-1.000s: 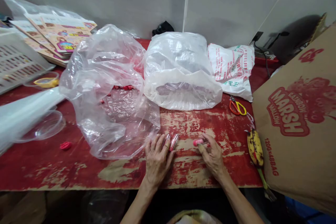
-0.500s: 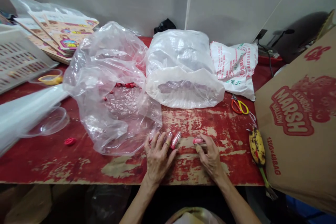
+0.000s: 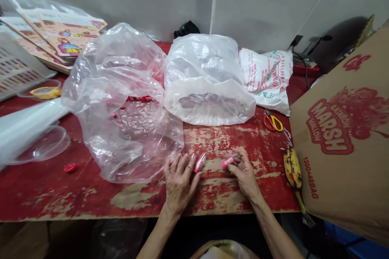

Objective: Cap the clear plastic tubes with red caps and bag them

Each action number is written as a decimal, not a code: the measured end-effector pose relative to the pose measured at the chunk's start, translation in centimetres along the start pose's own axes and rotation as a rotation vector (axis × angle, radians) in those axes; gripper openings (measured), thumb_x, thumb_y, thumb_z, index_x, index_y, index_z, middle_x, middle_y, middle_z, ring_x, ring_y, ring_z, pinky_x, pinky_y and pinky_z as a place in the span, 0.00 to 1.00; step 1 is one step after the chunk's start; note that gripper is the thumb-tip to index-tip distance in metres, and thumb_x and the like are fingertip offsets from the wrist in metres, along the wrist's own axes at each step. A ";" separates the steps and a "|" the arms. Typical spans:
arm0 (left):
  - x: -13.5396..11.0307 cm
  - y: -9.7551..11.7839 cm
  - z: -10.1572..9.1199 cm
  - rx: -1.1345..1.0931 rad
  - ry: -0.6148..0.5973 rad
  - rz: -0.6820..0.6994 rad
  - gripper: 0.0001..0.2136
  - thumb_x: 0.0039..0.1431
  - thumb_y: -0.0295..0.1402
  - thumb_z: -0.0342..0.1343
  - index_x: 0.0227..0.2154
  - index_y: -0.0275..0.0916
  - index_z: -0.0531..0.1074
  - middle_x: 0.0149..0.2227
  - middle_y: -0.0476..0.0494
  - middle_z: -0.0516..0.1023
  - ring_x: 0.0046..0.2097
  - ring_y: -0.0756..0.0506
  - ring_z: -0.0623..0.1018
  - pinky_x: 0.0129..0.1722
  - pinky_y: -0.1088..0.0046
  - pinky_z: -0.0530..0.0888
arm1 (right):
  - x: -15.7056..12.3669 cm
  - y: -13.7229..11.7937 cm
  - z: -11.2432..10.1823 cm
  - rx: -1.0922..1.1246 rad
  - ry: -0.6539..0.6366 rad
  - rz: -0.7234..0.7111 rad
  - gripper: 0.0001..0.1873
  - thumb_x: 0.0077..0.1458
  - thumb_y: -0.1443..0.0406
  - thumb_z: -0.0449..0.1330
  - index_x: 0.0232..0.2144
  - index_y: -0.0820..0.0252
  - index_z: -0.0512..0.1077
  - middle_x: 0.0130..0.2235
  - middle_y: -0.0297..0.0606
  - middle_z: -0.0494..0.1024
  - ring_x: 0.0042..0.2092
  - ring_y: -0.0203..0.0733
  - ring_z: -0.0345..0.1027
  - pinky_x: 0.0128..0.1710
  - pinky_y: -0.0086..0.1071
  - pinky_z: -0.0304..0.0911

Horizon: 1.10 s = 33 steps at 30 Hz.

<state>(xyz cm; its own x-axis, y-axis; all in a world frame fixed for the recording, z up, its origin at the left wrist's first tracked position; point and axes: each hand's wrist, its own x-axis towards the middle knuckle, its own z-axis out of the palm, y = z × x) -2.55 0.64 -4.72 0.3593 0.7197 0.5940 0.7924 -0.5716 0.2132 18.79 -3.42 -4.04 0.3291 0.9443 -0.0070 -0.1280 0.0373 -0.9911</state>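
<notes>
My left hand (image 3: 180, 180) lies over several small clear tubes with pink ends on the table, fingers stretched out and slightly apart, with one tube (image 3: 199, 163) showing beside its index finger. To the right, my right hand (image 3: 244, 172) is closed, pinching another small clear tube with a pink end (image 3: 227, 163) between thumb and fingers. Left of my left hand spreads a large clear plastic bag (image 3: 133, 149), mouth towards me, with small red pieces (image 3: 142, 98) inside. Behind my hands sits a full white plastic bag (image 3: 209, 105) with its rim rolled back.
Scissors (image 3: 272, 122) and a spotted banana (image 3: 292, 168) lie by a large cardboard box (image 3: 340, 162) on the right. A printed white sack (image 3: 267, 75) stands behind them. On the left are a white basket (image 3: 21, 66), printed cards (image 3: 65, 34), clear lids (image 3: 45, 145) and a red piece (image 3: 71, 167).
My right hand has turned the pink-ended tube so it tilts up to the right. My left hand stays over its tubes. The whole view has shifted slightly.
</notes>
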 end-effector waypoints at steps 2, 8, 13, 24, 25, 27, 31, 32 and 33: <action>0.0 0.0 0.0 0.002 -0.002 0.004 0.17 0.56 0.34 0.57 0.49 0.36 0.71 0.51 0.33 0.73 0.56 0.34 0.68 0.57 0.46 0.59 | 0.0 -0.1 -0.1 -0.003 -0.006 -0.002 0.23 0.47 0.64 0.63 0.47 0.52 0.64 0.42 0.36 0.77 0.43 0.40 0.72 0.44 0.36 0.68; -0.1 -0.1 0.1 0.016 0.001 0.008 0.18 0.56 0.35 0.57 0.50 0.37 0.70 0.51 0.34 0.73 0.56 0.34 0.67 0.57 0.46 0.59 | -0.9 -0.6 0.4 -0.132 0.018 -0.092 0.20 0.52 0.64 0.59 0.49 0.52 0.63 0.44 0.37 0.75 0.45 0.38 0.72 0.46 0.35 0.67; -0.1 -0.1 0.1 0.012 -0.006 0.001 0.19 0.56 0.36 0.57 0.50 0.38 0.70 0.51 0.35 0.73 0.57 0.34 0.67 0.57 0.47 0.58 | -1.5 -1.0 0.7 -0.388 -0.016 -0.180 0.20 0.56 0.66 0.56 0.52 0.52 0.63 0.46 0.40 0.74 0.44 0.39 0.73 0.41 0.32 0.71; -0.2 0.0 0.0 -0.011 0.001 -0.025 0.18 0.56 0.36 0.57 0.50 0.38 0.71 0.51 0.35 0.73 0.57 0.34 0.66 0.58 0.46 0.57 | -1.3 -0.3 0.2 -0.762 -0.020 -0.450 0.21 0.58 0.68 0.53 0.54 0.53 0.62 0.47 0.42 0.74 0.46 0.43 0.71 0.44 0.38 0.70; -0.2 0.0 0.0 -0.010 0.003 -0.026 0.18 0.56 0.36 0.57 0.49 0.38 0.71 0.50 0.34 0.73 0.57 0.34 0.66 0.58 0.46 0.57 | -1.1 -0.2 0.2 -0.817 -0.048 -0.506 0.21 0.58 0.69 0.53 0.54 0.53 0.63 0.47 0.42 0.75 0.47 0.44 0.71 0.45 0.41 0.69; -0.1 0.0 0.0 -0.009 0.005 -0.025 0.18 0.56 0.36 0.57 0.49 0.38 0.71 0.50 0.35 0.74 0.57 0.34 0.66 0.58 0.46 0.58 | -0.8 0.2 0.2 -0.902 -0.126 -0.594 0.22 0.57 0.71 0.51 0.54 0.53 0.64 0.44 0.41 0.76 0.47 0.44 0.70 0.47 0.43 0.67; -0.1 0.0 -0.1 -0.024 0.013 -0.017 0.18 0.56 0.35 0.57 0.50 0.38 0.70 0.50 0.35 0.74 0.56 0.34 0.67 0.57 0.46 0.58 | -0.6 0.4 0.4 -0.873 -0.083 -0.620 0.23 0.58 0.71 0.52 0.55 0.54 0.61 0.43 0.41 0.76 0.45 0.42 0.70 0.45 0.39 0.68; -0.1 0.0 -0.1 -0.030 0.017 -0.012 0.17 0.56 0.34 0.56 0.49 0.37 0.70 0.50 0.35 0.74 0.56 0.34 0.67 0.58 0.46 0.58 | -0.6 0.4 0.5 -0.871 -0.066 -0.626 0.22 0.59 0.71 0.52 0.55 0.54 0.61 0.43 0.41 0.76 0.45 0.42 0.70 0.45 0.39 0.68; -0.1 0.0 -0.1 -0.038 0.023 -0.009 0.17 0.57 0.33 0.56 0.49 0.37 0.70 0.49 0.35 0.74 0.56 0.35 0.67 0.58 0.46 0.58 | -0.7 0.3 0.6 -0.885 -0.070 -0.634 0.22 0.59 0.71 0.52 0.55 0.54 0.62 0.43 0.41 0.76 0.45 0.43 0.70 0.45 0.40 0.67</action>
<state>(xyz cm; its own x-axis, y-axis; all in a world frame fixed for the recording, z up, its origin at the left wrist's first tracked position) -2.67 0.52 -4.70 0.3406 0.7158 0.6096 0.7759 -0.5801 0.2477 18.00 -3.86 -4.29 0.0402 0.8538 0.5191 0.7741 0.3018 -0.5564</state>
